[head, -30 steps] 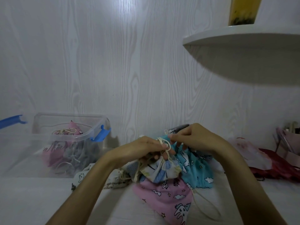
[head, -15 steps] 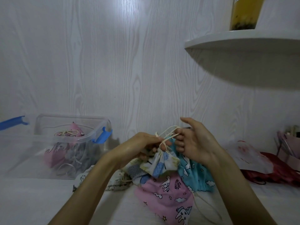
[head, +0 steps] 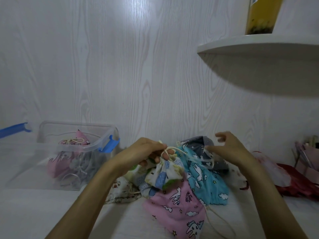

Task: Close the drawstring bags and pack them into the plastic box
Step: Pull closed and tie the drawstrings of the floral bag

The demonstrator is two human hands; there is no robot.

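Note:
My left hand (head: 146, 153) grips the gathered neck and cord of a small white patterned drawstring bag (head: 165, 175), which hangs just above a pile of bags. In that pile lie a pink unicorn bag (head: 179, 206), a blue bag (head: 203, 178), a grey bag (head: 198, 145) and a cream printed bag (head: 120, 192). My right hand (head: 229, 147) hovers over the grey and blue bags with loose, spread fingers, holding nothing. A clear plastic box (head: 51, 169) with blue clips stands at the left and holds a pink bag (head: 76, 141) on top of grey ones.
A blue-edged lid (head: 13, 130) sticks out at the far left. A white corner shelf (head: 259, 47) with a yellow container (head: 262, 14) hangs at upper right. Red and pale plastic bags (head: 293, 183) lie at the right, beside a pink holder (head: 309, 157).
My right hand let go of the cord and moved right, away from the white bag. My left hand keeps its hold on the cinched neck.

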